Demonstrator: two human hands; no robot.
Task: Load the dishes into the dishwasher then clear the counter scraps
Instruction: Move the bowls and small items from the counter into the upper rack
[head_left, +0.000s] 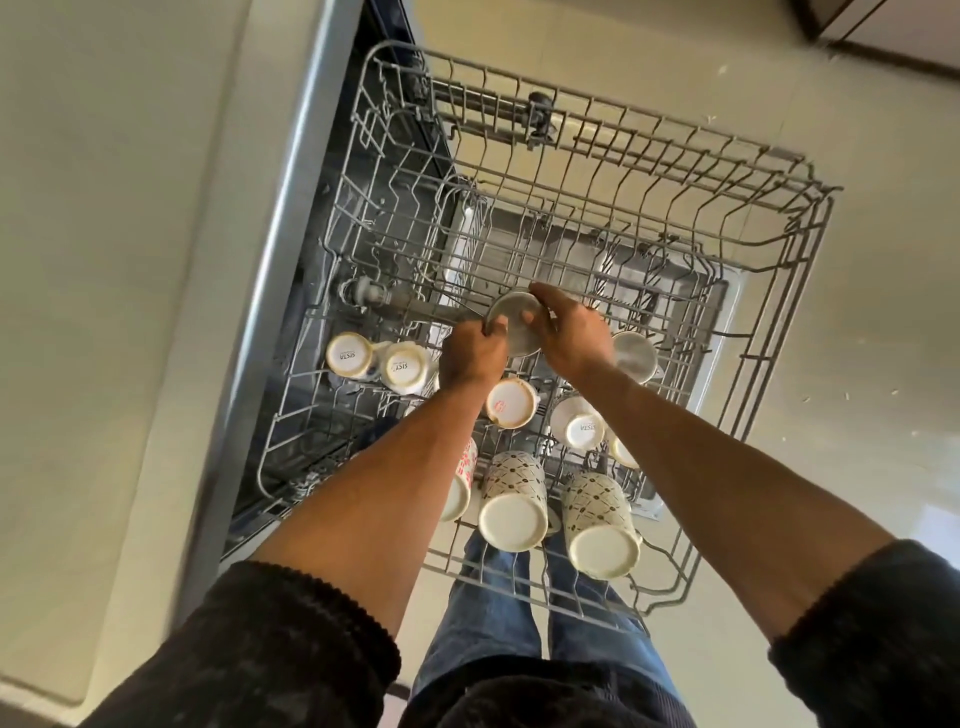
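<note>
Steel, dull and round: a small metal cup (511, 325) sits bottom-up between our two hands over the middle of the pulled-out upper rack (769, 291). Our left hand (475, 358) curls its fingers around the cup's near-left rim, and our right hand (574, 338) wraps over its far and right side, thumb resting on the base, so both hands are clamped on it.

Just to the right of our right hand a second steel cup (635, 357) stands upside down in the rack. Nearer to us, inverted mugs fill the rack's front rows: two white ones with printed bases (349, 354) at the left, one with red print on its base (511, 402) under our wrists, another white one (576, 421) beside it, and two tall patterned mugs (513, 501) closest to our jeans (493, 613). The far half of the wire rack holds nothing we can make out.

Below the rack we see the open dishwasher (332, 218) and its lowered door, with pale counter (119, 208) to the left and tiled floor (857, 415) to the right.
</note>
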